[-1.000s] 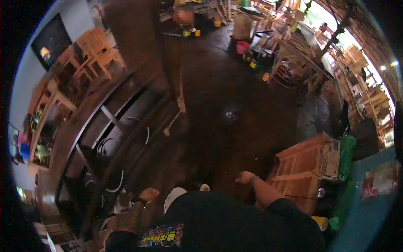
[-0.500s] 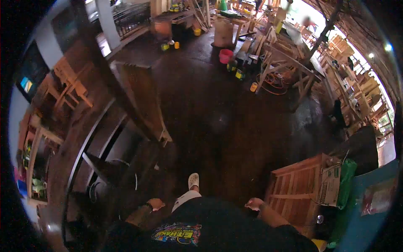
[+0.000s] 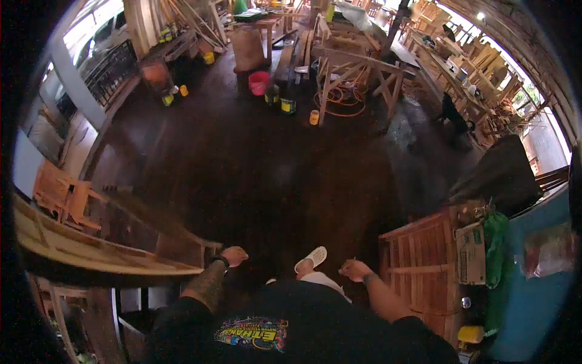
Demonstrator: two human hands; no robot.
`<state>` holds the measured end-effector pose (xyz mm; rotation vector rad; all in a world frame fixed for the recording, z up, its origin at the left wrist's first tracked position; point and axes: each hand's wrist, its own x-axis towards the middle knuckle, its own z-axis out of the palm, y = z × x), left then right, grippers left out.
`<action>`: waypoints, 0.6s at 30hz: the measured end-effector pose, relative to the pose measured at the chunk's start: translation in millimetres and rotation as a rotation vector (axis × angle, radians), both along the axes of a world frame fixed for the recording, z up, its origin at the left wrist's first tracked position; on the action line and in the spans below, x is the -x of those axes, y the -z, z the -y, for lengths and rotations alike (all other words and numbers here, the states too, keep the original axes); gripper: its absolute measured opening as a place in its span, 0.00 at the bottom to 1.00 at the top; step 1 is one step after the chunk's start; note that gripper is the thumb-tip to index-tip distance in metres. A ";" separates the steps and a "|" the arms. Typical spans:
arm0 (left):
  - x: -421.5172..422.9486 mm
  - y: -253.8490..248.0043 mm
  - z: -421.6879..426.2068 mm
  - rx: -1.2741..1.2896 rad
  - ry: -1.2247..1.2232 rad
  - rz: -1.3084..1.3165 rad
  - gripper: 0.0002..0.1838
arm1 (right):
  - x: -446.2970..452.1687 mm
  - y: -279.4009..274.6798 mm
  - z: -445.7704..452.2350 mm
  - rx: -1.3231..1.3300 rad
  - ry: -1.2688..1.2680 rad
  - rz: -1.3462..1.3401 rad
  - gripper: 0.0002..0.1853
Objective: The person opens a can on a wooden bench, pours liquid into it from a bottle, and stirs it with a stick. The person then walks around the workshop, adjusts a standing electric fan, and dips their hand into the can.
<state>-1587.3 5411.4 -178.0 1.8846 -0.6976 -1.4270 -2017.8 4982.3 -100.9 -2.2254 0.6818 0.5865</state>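
Left hand [image 3: 234, 256]: out in front of the body, fingers half curled; I cannot tell whether they are pressed together. A dark band circles the wrist.
Right hand [image 3: 356, 269]: low, near the white shoe [image 3: 311, 258], fingers loosely bent; spread or pressed together, I cannot tell from my feed.
Wooden frame [image 3: 109, 256]: on the left side, its near end just beside the left hand; I cannot tell whether they touch.
Slatted panel [image 3: 418, 267]: reddish wood, on the right side, near the right hand and apart from it.
Floor [image 3: 260, 170]: dark, with a faint shine in the middle.
Room: wood stacked along the far side, daylight at both upper corners of my view, a wooden chair [image 3: 66, 194] at the left.
Far surface [image 3: 451, 67]: long, strewn with wood pieces.
Trestle [image 3: 357, 64]: rough wood, an orange hose [image 3: 342, 112] coiled around its feet.
Shirt [image 3: 291, 309]: yellow letters that I read as ETHAN; the smaller print is lost to me.
Carton [image 3: 470, 255]: printed, too small for me to read, beside a green bag [image 3: 495, 249].
Pink bucket [image 3: 259, 83]: on the floor at the far side; I cannot see its contents.
Dark can [image 3: 288, 107]: near the bucket, yellow on its label, lettering unreadable.
Yellow tub [image 3: 314, 117]: beside a trestle foot, contents hidden.
Yellow jug [image 3: 470, 334]: lower right, near the blue panel [image 3: 533, 315].
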 end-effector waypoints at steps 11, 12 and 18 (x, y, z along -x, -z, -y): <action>-69.0 -148.1 191.5 -0.195 0.174 0.617 0.14 | 57.8 77.8 177.6 -0.162 -0.002 -0.503 0.14; -76.9 -148.8 196.0 -0.142 0.136 0.689 0.15 | 42.5 68.7 192.5 -0.170 0.056 -0.487 0.13; -145.1 -65.4 221.0 -0.174 0.222 0.366 0.16 | -77.5 0.9 282.8 -0.244 0.499 -0.100 0.08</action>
